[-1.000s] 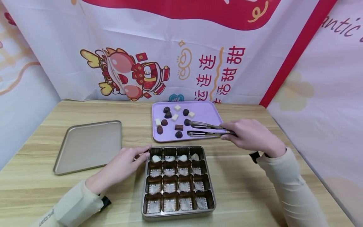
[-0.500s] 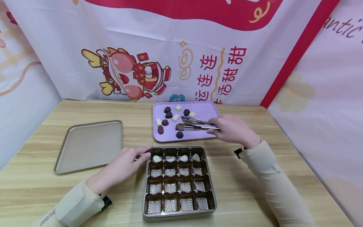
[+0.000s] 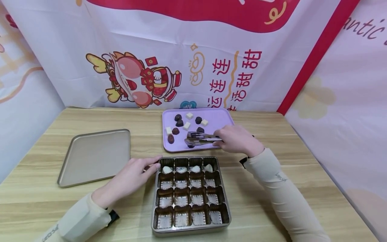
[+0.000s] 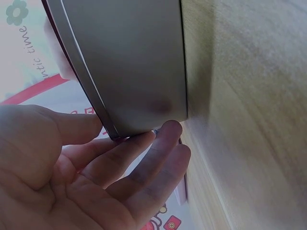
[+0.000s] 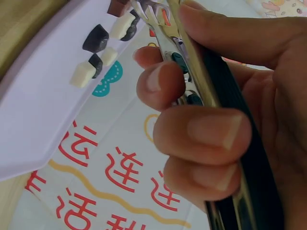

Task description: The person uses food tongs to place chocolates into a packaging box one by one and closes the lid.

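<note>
My right hand (image 3: 237,139) grips metal tongs (image 3: 202,138) by their handles, over the lilac tray (image 3: 217,117). The tong ends overlap a brown rectangular chocolate and a dark round chocolate (image 3: 190,146), both largely hidden. Several other dark chocolates (image 3: 178,117) and white square chocolates (image 3: 186,126) lie on the tray. My left hand (image 3: 130,178) holds the far left corner of a metal tin (image 3: 190,230). In the left wrist view, the thumb is at its rim and the fingers bend round the corner. White pieces (image 3: 196,168) sit in the tin's far row of compartments.
A flat bronze-coloured tray or lid (image 3: 96,158) lies left of the tin on the wooden table (image 3: 254,208). A printed cloth (image 3: 169,37) hangs behind the table, right behind the lilac tray. Further cloth panels stand at both sides.
My right hand has moved left and the tongs have shifted from the tray's right part over the brown rectangular chocolate; their ends are closer together. My left hand and the tin stay put.
</note>
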`<state>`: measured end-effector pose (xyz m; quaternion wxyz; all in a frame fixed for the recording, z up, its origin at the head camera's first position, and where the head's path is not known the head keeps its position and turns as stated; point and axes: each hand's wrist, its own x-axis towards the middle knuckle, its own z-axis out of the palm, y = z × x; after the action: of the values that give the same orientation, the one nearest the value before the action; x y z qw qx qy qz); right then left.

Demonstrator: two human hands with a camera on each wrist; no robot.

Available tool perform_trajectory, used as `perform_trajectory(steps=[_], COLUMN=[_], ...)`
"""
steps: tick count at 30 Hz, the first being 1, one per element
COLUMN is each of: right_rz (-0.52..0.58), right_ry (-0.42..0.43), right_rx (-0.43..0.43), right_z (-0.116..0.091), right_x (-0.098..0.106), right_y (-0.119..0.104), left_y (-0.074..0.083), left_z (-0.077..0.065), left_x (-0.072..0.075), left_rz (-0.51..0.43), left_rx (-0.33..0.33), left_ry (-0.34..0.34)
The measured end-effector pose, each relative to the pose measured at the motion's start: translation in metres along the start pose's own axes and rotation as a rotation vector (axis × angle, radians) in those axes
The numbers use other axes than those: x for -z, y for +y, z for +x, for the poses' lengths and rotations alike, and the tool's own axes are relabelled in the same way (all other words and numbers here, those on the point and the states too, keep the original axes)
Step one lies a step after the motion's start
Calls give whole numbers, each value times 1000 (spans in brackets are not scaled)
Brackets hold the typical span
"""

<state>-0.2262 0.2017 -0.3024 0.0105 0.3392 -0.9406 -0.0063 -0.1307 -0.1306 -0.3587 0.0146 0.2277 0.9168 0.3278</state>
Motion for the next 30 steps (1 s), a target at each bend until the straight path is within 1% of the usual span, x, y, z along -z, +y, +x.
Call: perform_trajectory(steps=[7,10,22,27,30], right_rz=[56,63,52,70,75], right_ry=[-65,-72,-35,-18,-5], right_rx=[-8,-4,13,17,14], right_z=[0,0,-1,-3,-5], right_x=[-3,-3,-4,-2,3], right_y=[1,1,1,3,5], left_y=[2,2,3,3,3], left_z=[1,1,0,0,0], left_x=[1,1,0,0,0], left_rz=[-17,-16,-43,-37,-44], left_rx=[16,18,41,47,64], left_ry=[-17,-17,-19,-28,-43])
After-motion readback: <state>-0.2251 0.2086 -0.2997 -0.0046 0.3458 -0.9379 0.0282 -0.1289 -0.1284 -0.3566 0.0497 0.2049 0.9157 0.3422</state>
